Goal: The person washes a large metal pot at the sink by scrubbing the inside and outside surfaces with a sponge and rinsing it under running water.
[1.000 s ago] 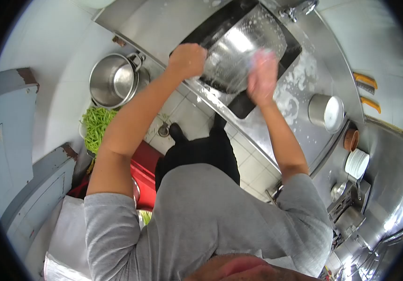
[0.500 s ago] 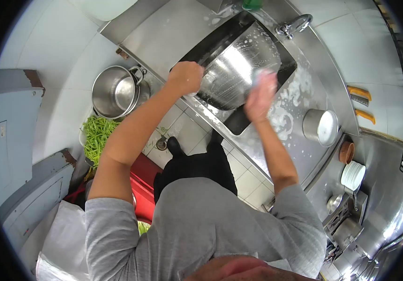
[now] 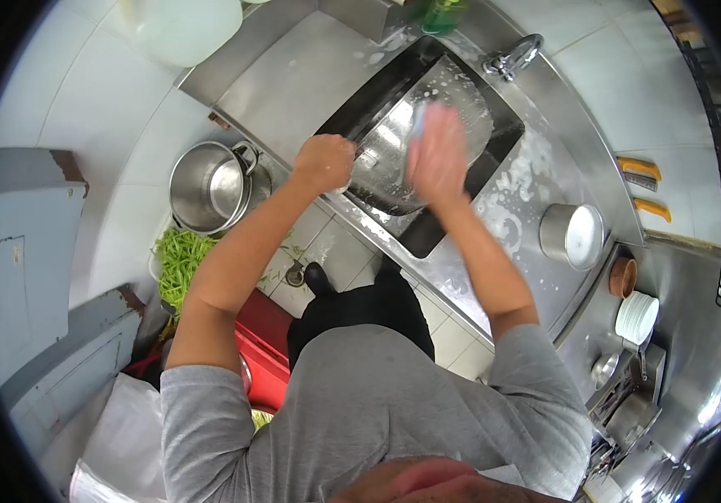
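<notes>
A large steel pot (image 3: pixel 473 105) lies tilted on its side in the dark sink basin (image 3: pixel 503 151), with suds and water drops over its curved wall. My left hand (image 3: pixel 325 162) is closed at the pot's near-left edge, gripping it. My right hand (image 3: pixel 440 159), smeared by motion, lies against the pot's side. Along its fingers shows the edge of a pale blue sponge (image 3: pixel 418 121), mostly hidden by the hand.
A faucet (image 3: pixel 515 59) and a green bottle (image 3: pixel 442 15) stand behind the basin. On the soapy counter (image 3: pixel 494 222) sits a small steel pot (image 3: pixel 566 235). Stacked pots (image 3: pixel 209 189) and green vegetables (image 3: pixel 180 264) are at left. Knives (image 3: pixel 641 172) hang on the right wall.
My right hand has moved left across the pot's wall with the sponge. My left hand keeps its grip on the pot's edge. The whole view has shifted slightly.
</notes>
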### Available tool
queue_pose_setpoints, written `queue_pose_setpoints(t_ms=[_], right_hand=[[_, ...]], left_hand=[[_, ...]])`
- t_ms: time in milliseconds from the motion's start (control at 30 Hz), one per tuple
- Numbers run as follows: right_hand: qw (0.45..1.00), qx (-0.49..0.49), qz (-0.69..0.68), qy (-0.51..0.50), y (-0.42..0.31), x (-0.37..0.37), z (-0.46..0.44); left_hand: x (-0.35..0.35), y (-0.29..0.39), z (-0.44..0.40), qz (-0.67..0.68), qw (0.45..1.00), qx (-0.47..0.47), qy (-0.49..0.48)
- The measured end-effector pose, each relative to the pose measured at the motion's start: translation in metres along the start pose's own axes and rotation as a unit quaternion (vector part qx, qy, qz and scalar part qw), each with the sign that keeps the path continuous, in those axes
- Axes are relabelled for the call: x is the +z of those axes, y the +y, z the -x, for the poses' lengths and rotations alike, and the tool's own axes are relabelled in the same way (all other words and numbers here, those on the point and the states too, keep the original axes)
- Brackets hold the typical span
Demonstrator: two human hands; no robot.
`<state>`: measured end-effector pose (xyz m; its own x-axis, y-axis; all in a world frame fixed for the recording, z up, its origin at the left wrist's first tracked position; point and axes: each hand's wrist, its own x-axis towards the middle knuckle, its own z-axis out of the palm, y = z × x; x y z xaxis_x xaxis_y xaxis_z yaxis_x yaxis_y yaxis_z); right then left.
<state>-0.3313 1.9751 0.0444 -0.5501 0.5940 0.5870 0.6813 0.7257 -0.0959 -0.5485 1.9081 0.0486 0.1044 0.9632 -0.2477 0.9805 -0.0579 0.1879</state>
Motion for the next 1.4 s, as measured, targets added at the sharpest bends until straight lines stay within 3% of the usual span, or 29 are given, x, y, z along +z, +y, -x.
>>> queue_pose_setpoints(t_ms=[67,167,200,233,300,400,500,533,567,600,700,733,767,800,900,967,1067,1100,1133,1167,1233,1300,1400], right_hand=[[0.972,0.187,-0.058,-0.128,0.039,0.010,-0.070],[0.985,0.166,-0.006,-0.048,0.011,0.012,-0.064],[0.992,0.069,0.094,0.044,-0.017,0.019,-0.033],[0.987,0.049,0.148,-0.046,-0.053,0.009,-0.007],[0.996,0.014,0.079,-0.033,-0.057,0.014,0.010],[0.993,0.095,0.060,0.026,0.020,0.051,-0.042],[0.988,0.140,0.067,0.010,0.009,0.047,-0.051],[0.992,0.102,0.067,0.034,-0.029,0.035,-0.034],[0.981,0.070,0.161,-0.082,-0.069,0.024,-0.012],[0.992,0.050,0.069,-0.092,-0.093,0.015,0.009],[0.998,-0.001,0.052,-0.031,-0.043,0.025,-0.014],[0.983,-0.065,0.172,0.022,-0.001,0.037,-0.029],[0.994,0.100,0.002,0.033,0.030,0.048,-0.056],[0.953,0.284,-0.044,-0.098,0.050,0.035,-0.086],[0.970,0.237,-0.011,-0.056,-0.021,0.012,-0.067],[0.995,0.008,0.093,-0.032,-0.078,-0.001,-0.008],[0.997,0.018,0.074,0.018,-0.036,0.003,0.013],[0.992,0.064,0.102,0.030,0.003,0.005,0.001],[0.981,0.171,0.091,0.029,0.048,0.020,-0.004],[0.950,0.303,-0.033,-0.066,0.083,0.013,-0.021],[0.958,0.282,-0.020,-0.050,0.084,0.018,-0.007],[0.994,0.076,0.061,0.041,0.017,-0.001,0.009],[0.998,0.032,-0.042,-0.036,-0.006,-0.020,0.011]], left_hand=[[0.012,0.003,0.009,0.009,1.000,-0.007,0.000],[0.004,-0.002,0.001,0.007,1.000,-0.004,0.016],[-0.001,0.000,0.000,0.006,1.000,-0.007,0.006],[0.000,0.002,0.005,0.009,1.000,-0.013,-0.011],[-0.002,0.004,0.009,0.018,1.000,-0.003,-0.008],[0.004,-0.001,0.007,0.006,1.000,0.009,0.001],[0.011,-0.003,0.005,0.001,1.000,0.013,0.000],[0.010,-0.006,0.000,0.005,1.000,0.010,0.003],[0.009,-0.007,-0.002,0.012,1.000,0.011,0.017],[0.011,-0.007,0.003,0.020,0.999,0.016,0.021],[0.004,-0.014,-0.001,0.018,0.998,0.033,0.047],[0.008,-0.009,0.005,0.023,0.998,0.041,0.046],[0.013,-0.007,0.007,0.031,0.998,0.043,0.044],[0.013,-0.009,0.006,0.035,0.997,0.045,0.047],[0.008,-0.016,-0.001,0.021,0.998,0.049,0.036],[0.010,-0.012,0.004,0.025,0.998,0.048,0.029],[0.002,-0.016,-0.001,0.033,0.997,0.042,0.051],[0.004,-0.016,0.000,0.034,0.997,0.040,0.051],[0.007,-0.013,0.003,0.037,0.997,0.039,0.048],[0.009,-0.013,0.003,0.032,0.998,0.033,0.039],[0.006,-0.016,0.000,0.013,0.999,0.026,0.027],[-0.004,-0.024,-0.003,0.011,0.999,0.024,0.029],[0.000,-0.036,-0.003,-0.013,0.999,0.036,0.012]])
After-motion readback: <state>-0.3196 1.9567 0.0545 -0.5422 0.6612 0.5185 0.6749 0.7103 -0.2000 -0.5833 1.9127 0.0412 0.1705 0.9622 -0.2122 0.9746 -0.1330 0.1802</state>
